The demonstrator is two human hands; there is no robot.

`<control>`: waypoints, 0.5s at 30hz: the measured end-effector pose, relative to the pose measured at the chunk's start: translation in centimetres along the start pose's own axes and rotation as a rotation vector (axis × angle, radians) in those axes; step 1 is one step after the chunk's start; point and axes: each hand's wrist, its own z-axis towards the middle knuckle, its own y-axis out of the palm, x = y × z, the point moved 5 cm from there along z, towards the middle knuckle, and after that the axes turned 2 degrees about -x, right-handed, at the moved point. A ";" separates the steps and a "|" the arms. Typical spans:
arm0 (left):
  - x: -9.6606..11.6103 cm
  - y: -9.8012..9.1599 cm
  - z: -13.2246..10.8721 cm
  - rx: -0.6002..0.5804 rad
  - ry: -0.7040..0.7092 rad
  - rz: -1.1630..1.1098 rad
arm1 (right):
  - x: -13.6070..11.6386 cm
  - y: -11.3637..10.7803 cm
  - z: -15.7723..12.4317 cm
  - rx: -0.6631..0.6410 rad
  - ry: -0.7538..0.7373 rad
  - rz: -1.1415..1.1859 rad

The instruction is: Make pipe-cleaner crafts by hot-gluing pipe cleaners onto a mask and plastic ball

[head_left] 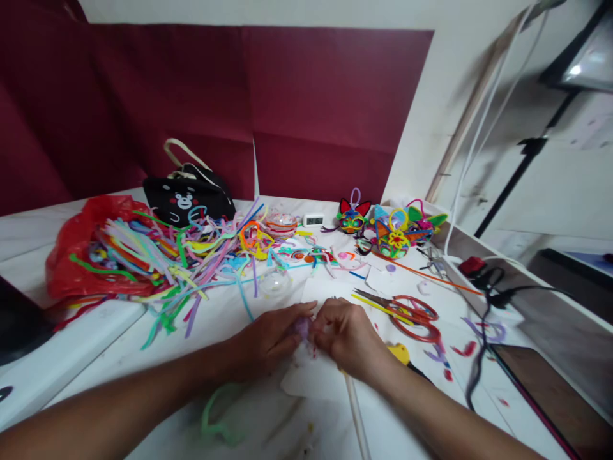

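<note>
My left hand (pixel 272 338) is closed around a small purple piece (pixel 301 328), blurred and partly hidden by the fingers, so its kind is unclear. The fingers of my right hand (pixel 347 332) are pinched together at its right side, touching it or something tiny on it. Both hands are close together above white paper (pixel 301 383). Just right of my right hand lie orange-handled scissors (pixel 412 312) with a yellow strip along the blades. A pale rod (pixel 355 412) extends toward me from beneath that hand. Behind my left hand sits a clear plastic dome (pixel 274 282).
Colourful pipe cleaners (pixel 158 249) spill from a red plastic bag (pixel 71 255) at left. A black pouch (pixel 186 191) stands behind them. Decorated ornaments (pixel 352 220) and a small digital clock (pixel 313 220) are at the back. At right are cables (pixel 483 345) and a phone (pixel 555 396).
</note>
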 end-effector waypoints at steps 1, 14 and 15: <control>0.1 -0.1 0.0 -0.003 -0.007 0.013 | -0.1 0.0 0.0 0.000 -0.007 -0.001; 1.3 0.3 0.9 0.068 -0.079 -0.004 | 0.0 -0.2 0.1 -0.001 0.038 -0.033; 1.5 0.0 1.0 0.088 -0.079 0.018 | 0.1 -0.3 0.1 -0.002 0.047 -0.036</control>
